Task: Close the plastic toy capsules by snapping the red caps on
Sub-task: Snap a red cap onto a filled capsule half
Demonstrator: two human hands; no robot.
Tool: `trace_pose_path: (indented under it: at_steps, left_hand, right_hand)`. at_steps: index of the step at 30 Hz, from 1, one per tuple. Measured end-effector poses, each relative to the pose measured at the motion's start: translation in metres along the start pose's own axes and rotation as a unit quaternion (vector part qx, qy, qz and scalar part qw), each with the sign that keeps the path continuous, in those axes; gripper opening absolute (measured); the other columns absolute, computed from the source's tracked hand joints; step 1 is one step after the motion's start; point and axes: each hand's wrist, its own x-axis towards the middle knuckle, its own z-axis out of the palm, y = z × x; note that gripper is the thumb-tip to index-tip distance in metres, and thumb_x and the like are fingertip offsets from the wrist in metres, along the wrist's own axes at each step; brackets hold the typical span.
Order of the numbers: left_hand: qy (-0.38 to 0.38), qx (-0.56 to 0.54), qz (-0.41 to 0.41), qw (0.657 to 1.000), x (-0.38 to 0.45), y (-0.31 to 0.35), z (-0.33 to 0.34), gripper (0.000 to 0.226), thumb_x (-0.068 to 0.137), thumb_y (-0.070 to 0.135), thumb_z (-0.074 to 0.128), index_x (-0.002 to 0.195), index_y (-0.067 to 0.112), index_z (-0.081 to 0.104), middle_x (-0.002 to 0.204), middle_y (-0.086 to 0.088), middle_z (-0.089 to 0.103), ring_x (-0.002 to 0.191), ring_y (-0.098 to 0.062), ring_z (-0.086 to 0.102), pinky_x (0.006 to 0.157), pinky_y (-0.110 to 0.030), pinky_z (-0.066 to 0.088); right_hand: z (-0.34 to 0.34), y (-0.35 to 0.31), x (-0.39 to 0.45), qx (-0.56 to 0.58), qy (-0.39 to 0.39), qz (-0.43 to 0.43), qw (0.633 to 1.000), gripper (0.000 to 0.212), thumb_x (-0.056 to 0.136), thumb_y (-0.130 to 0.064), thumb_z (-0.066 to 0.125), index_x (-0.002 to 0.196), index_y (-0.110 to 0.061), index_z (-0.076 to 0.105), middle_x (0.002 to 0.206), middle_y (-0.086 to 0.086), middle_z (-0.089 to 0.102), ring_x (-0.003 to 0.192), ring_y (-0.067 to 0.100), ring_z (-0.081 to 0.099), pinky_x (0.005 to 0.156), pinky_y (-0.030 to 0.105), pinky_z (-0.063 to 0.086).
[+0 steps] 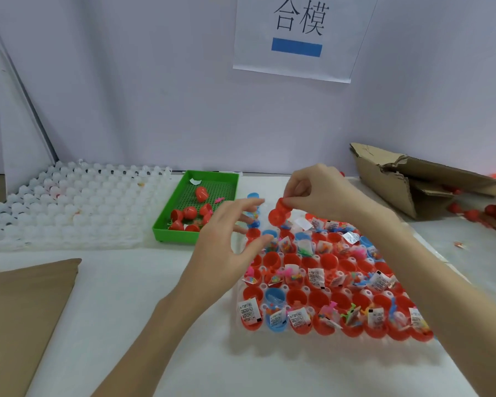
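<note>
Over white table (pixel 155 296), right hand (pixel 321 190) pinches red cap (pixel 279 214)

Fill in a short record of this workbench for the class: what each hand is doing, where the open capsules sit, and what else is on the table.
right hand: fingers pinch a red cap
left hand: open, fingers spread, holding nothing
open capsules: stand in a clear tray, mostly red, a few blue, toys and slips inside
green tray: holds loose red halves
empty white trays: far left
cardboard box: far right
</note>
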Motion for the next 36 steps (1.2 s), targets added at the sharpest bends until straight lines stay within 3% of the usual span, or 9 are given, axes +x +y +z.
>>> trace_pose_path:
  at_steps: [2,6,9,12,16,22,25,30,36]
  left_hand:
    - [0.002,-0.024,-0.009,1.000,0.001,0.000,-0.001,0.054,0.088,0.026,0.084,0.137,0.027,0.061,0.128,0.010,0.062,0.114,-0.005,0.064,0.093,-0.017,0.054]
    - [0.064,-0.012,0.023,0.998,0.002,0.000,-0.001,0.021,0.092,0.012,0.079,0.112,0.016,0.075,0.109,0.004,0.070,0.102,-0.008,0.070,0.088,-0.017,0.056]
    - [0.094,0.013,-0.004,0.995,0.004,-0.006,-0.005,0.014,0.093,0.011,0.078,0.106,0.015,0.075,0.106,0.004,0.071,0.096,-0.007,0.071,0.086,-0.017,0.056]
    - [0.093,0.084,-0.053,0.991,0.003,-0.016,-0.009,0.018,0.096,0.014,0.074,0.114,0.014,0.074,0.112,0.004,0.071,0.098,-0.010,0.069,0.091,-0.030,0.056]
    - [0.089,0.136,-0.053,0.985,0.001,-0.017,-0.007,0.017,0.098,0.011,0.071,0.114,0.011,0.073,0.117,0.001,0.069,0.110,-0.017,0.064,0.099,-0.035,0.051]
    - [0.079,0.148,-0.047,0.985,0.003,-0.015,-0.008,0.007,0.098,0.011,0.070,0.104,0.011,0.075,0.107,0.002,0.065,0.106,-0.016,0.060,0.094,-0.030,0.047]
    - [0.059,0.090,-0.050,0.993,0.003,-0.012,-0.007,0.017,0.096,0.015,0.073,0.113,0.017,0.074,0.111,0.007,0.067,0.103,-0.007,0.063,0.092,-0.026,0.053]
    - [-0.009,-0.115,-0.149,0.982,0.005,-0.004,-0.002,0.055,0.090,0.030,0.080,0.139,0.038,0.056,0.127,0.018,0.060,0.108,0.003,0.067,0.084,-0.012,0.056]
    - [0.102,-0.180,-0.172,0.963,0.006,-0.004,-0.001,0.026,0.092,0.024,0.077,0.116,0.018,0.071,0.107,0.008,0.074,0.094,-0.006,0.074,0.076,-0.014,0.056]
  right_hand:
    - [0.006,-0.010,-0.002,0.018,-0.018,-0.018,1.000,0.008,0.088,-0.021,0.077,0.094,-0.014,0.077,0.086,0.000,0.077,0.079,0.013,0.072,0.082,0.035,0.061]
    - [0.008,-0.017,0.008,0.052,-0.049,-0.043,0.997,0.016,0.097,-0.031,0.067,0.094,-0.020,0.077,0.083,-0.006,0.078,0.075,0.009,0.071,0.073,0.027,0.058]
    - [0.007,0.006,0.025,0.046,0.000,0.007,0.999,0.022,0.104,-0.017,0.054,0.106,-0.016,0.076,0.099,-0.001,0.077,0.086,0.016,0.070,0.076,0.028,0.054]
    - [0.017,0.034,0.033,-0.045,-0.015,0.025,0.999,0.025,0.101,-0.012,0.060,0.122,-0.016,0.074,0.114,0.005,0.073,0.096,0.019,0.067,0.079,0.023,0.045]
    - [0.030,0.043,0.037,-0.073,-0.082,0.000,0.994,0.018,0.094,-0.019,0.072,0.110,-0.019,0.079,0.105,0.002,0.077,0.080,0.005,0.063,0.066,0.010,0.043]
    - [0.028,0.040,0.048,-0.111,-0.051,-0.022,0.992,0.012,0.090,-0.009,0.073,0.100,-0.009,0.080,0.096,0.004,0.078,0.081,0.015,0.069,0.084,0.032,0.059]
    - [0.017,0.034,0.053,-0.093,-0.025,-0.025,0.995,0.014,0.092,-0.011,0.072,0.104,-0.010,0.079,0.098,0.003,0.077,0.079,0.012,0.067,0.078,0.024,0.056]
    - [0.011,0.005,0.040,-0.026,-0.030,-0.053,0.998,0.014,0.090,-0.016,0.075,0.103,-0.017,0.080,0.089,-0.006,0.077,0.073,-0.005,0.065,0.077,0.013,0.053]
    - [0.033,-0.027,0.007,0.022,-0.013,-0.050,0.998,0.010,0.090,-0.015,0.074,0.096,-0.016,0.081,0.086,-0.001,0.078,0.074,0.004,0.069,0.073,0.017,0.056]
